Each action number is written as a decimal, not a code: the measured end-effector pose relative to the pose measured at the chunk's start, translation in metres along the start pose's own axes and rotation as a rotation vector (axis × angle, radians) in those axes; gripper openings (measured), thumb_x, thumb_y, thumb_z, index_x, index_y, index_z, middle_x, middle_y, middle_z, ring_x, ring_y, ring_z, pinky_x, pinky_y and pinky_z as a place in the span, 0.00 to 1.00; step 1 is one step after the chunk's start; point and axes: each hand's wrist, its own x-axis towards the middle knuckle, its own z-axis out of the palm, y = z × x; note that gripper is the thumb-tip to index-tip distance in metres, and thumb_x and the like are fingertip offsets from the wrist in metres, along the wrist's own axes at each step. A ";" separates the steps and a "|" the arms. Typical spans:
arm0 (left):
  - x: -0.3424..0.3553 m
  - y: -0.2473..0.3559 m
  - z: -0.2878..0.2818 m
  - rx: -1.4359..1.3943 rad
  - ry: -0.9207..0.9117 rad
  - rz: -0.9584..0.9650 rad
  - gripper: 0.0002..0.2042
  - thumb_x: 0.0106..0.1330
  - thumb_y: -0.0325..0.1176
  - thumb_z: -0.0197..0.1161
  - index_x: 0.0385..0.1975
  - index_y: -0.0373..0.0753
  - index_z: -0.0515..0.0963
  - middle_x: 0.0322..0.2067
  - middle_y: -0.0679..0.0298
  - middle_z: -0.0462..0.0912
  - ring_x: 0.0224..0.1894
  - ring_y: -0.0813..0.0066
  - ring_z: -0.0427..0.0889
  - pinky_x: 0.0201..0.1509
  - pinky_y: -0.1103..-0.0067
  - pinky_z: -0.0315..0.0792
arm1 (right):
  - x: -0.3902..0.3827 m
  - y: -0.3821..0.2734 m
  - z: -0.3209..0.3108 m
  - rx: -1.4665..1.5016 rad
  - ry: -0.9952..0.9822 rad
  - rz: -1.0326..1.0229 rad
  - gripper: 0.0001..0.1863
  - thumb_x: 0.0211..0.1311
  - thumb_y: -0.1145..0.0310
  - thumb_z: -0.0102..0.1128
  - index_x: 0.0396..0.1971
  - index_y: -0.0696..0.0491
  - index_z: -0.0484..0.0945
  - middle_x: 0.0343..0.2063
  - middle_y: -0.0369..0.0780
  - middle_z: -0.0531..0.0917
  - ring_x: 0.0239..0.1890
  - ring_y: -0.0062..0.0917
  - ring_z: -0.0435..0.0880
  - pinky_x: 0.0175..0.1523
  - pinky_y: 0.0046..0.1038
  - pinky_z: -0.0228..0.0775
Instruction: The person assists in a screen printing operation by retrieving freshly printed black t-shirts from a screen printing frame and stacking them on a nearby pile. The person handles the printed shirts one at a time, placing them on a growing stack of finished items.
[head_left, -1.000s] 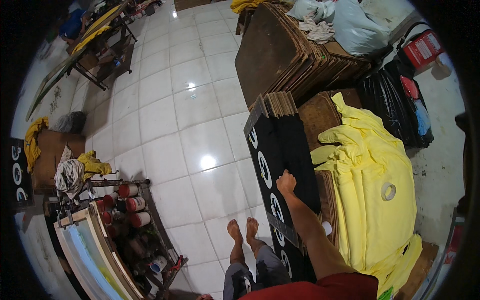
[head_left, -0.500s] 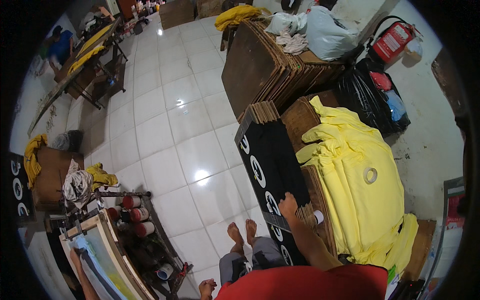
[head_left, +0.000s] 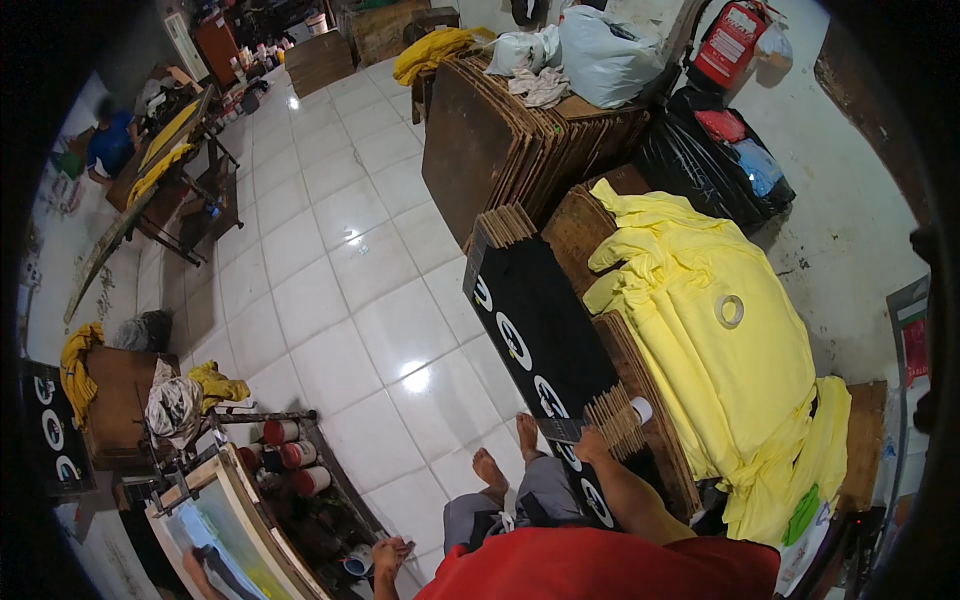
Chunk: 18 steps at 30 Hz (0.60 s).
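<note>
My right hand (head_left: 592,446) rests at the near end of a long row of upright brown boards (head_left: 620,405), its fingers curled at the edge of one. Black cloth (head_left: 548,318) with white round prints covers the boards. Low beside my left thigh hangs my left hand (head_left: 390,552), fingers loosely apart, holding nothing that I can see. Another person's hand (head_left: 200,570) is over a wooden-framed printing screen (head_left: 222,520) at the lower left; what it holds is blurred.
A yellow cloth pile (head_left: 700,350) with a tape roll (head_left: 729,312) on it lies to the right. Stacked brown boards (head_left: 490,150) stand behind, near a fire extinguisher (head_left: 730,45). Paint tins (head_left: 298,454) sit on a rack at left. Across the room sits a person (head_left: 110,145).
My right hand has moved nearer along the boards. My left hand has risen slightly and its fingers have loosened. The view has shifted, and the other person's hand has moved over the screen.
</note>
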 end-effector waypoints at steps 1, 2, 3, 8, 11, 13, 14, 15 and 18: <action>-0.001 0.005 -0.002 0.023 -0.008 0.004 0.04 0.61 0.26 0.54 0.28 0.33 0.73 0.21 0.61 0.77 0.18 0.75 0.75 0.19 0.82 0.67 | -0.001 0.000 0.001 0.012 -0.010 0.009 0.35 0.55 0.62 0.55 0.62 0.54 0.53 0.64 0.46 0.52 0.65 0.41 0.54 0.63 0.43 0.58; 0.000 0.009 -0.005 0.047 -0.016 0.007 0.04 0.62 0.26 0.54 0.28 0.33 0.72 0.21 0.61 0.77 0.18 0.74 0.75 0.20 0.81 0.68 | -0.002 -0.001 0.001 0.025 -0.020 0.019 0.36 0.55 0.62 0.55 0.63 0.53 0.53 0.65 0.45 0.51 0.65 0.41 0.53 0.64 0.43 0.57; 0.002 0.012 -0.007 0.022 -0.021 0.024 0.04 0.61 0.26 0.55 0.27 0.33 0.72 0.21 0.60 0.77 0.19 0.73 0.76 0.21 0.80 0.70 | -0.002 -0.002 0.001 0.039 -0.013 0.026 0.36 0.55 0.62 0.55 0.63 0.53 0.53 0.65 0.44 0.50 0.66 0.41 0.52 0.64 0.43 0.56; 0.020 0.013 -0.008 0.050 0.022 0.062 0.05 0.59 0.27 0.59 0.27 0.33 0.72 0.21 0.59 0.77 0.22 0.71 0.78 0.24 0.78 0.74 | 0.000 -0.002 -0.001 -0.033 0.049 0.005 0.36 0.50 0.61 0.57 0.59 0.58 0.59 0.61 0.49 0.58 0.63 0.40 0.59 0.64 0.31 0.56; 0.028 0.012 -0.009 0.018 0.026 0.070 0.04 0.59 0.27 0.59 0.27 0.34 0.73 0.21 0.60 0.77 0.23 0.71 0.78 0.24 0.79 0.74 | 0.000 0.001 -0.003 -0.012 0.058 -0.012 0.35 0.51 0.60 0.57 0.58 0.59 0.60 0.60 0.50 0.59 0.62 0.42 0.61 0.64 0.32 0.57; 0.030 0.011 -0.010 0.010 0.022 0.066 0.04 0.59 0.27 0.58 0.27 0.34 0.73 0.21 0.60 0.77 0.23 0.71 0.78 0.25 0.79 0.74 | -0.001 0.002 -0.005 -0.014 0.065 -0.025 0.35 0.51 0.60 0.57 0.57 0.60 0.61 0.60 0.51 0.61 0.61 0.42 0.62 0.63 0.32 0.57; 0.030 0.011 -0.011 0.022 0.020 0.093 0.04 0.59 0.27 0.58 0.27 0.34 0.73 0.22 0.60 0.77 0.23 0.71 0.78 0.25 0.80 0.74 | -0.002 0.002 -0.005 -0.031 0.064 -0.031 0.35 0.51 0.60 0.58 0.57 0.61 0.60 0.59 0.51 0.61 0.60 0.42 0.63 0.63 0.32 0.58; 0.029 0.010 -0.012 0.002 0.019 0.072 0.04 0.60 0.28 0.58 0.26 0.34 0.73 0.21 0.60 0.77 0.22 0.72 0.78 0.24 0.80 0.73 | -0.002 0.001 -0.005 -0.052 0.050 -0.020 0.35 0.50 0.60 0.58 0.58 0.61 0.60 0.59 0.51 0.62 0.60 0.42 0.64 0.63 0.32 0.58; 0.024 0.004 -0.013 -0.038 -0.035 0.047 0.05 0.60 0.29 0.58 0.26 0.34 0.73 0.19 0.61 0.76 0.20 0.73 0.77 0.20 0.81 0.70 | -0.002 -0.002 -0.004 0.000 0.052 -0.011 0.37 0.50 0.60 0.59 0.58 0.62 0.59 0.58 0.51 0.64 0.61 0.42 0.63 0.62 0.32 0.59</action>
